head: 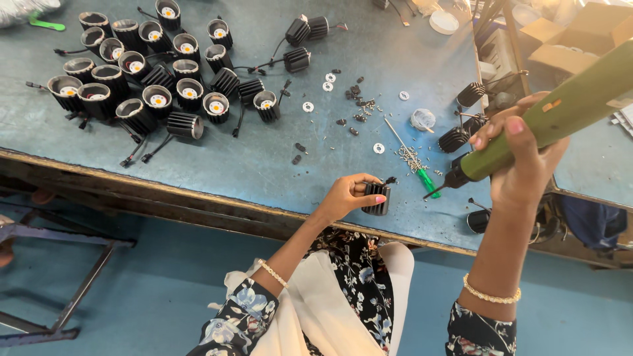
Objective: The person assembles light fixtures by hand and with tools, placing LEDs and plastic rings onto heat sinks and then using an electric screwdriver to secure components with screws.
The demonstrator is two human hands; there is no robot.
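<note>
Driver tip close to the heat sink at the tabletop (264,171) edge.
Left hand (346,196) closed around the black ribbed cylindrical heat sink (377,198); right hand (521,155), at three o'clock, grips the green electric screwdriver (554,118). I think steadying the part and holding the tip straight helps.

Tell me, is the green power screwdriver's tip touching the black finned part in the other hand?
No. The green screwdriver in the right hand has its tip clear of the finned housing gripped by the left hand.

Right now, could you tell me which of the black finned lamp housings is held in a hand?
The black finned housing at the table's near edge, gripped by the left hand; all others rest on the table.
</note>
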